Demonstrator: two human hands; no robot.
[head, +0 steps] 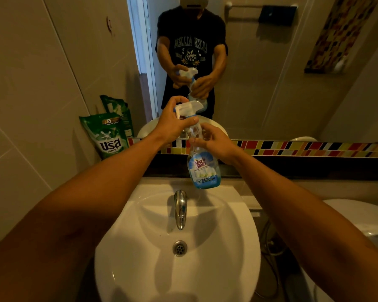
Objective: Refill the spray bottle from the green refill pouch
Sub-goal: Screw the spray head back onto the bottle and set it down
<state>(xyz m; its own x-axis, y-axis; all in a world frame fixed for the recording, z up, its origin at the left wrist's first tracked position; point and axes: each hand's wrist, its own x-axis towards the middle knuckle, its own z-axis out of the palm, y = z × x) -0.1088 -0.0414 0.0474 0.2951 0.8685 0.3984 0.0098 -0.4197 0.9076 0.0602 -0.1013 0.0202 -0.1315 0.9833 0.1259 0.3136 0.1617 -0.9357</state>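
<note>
I hold a clear spray bottle (203,168) with a blue label up over the back of the white sink (234,243). My right hand (216,143) wraps the bottle's upper body and neck. My left hand (172,123) grips the white trigger spray head (189,106) at the top. The bottle hangs slightly tilted and looks nearly empty. The green refill pouch (106,136) stands upright on the counter at the left, leaning against the wall by the mirror, apart from both hands.
A chrome tap (180,208) juts over the basin below the bottle. A mirror (271,73) with a coloured tile strip (314,148) fills the back wall. A white toilet (362,219) sits at the right. Tiled wall closes the left side.
</note>
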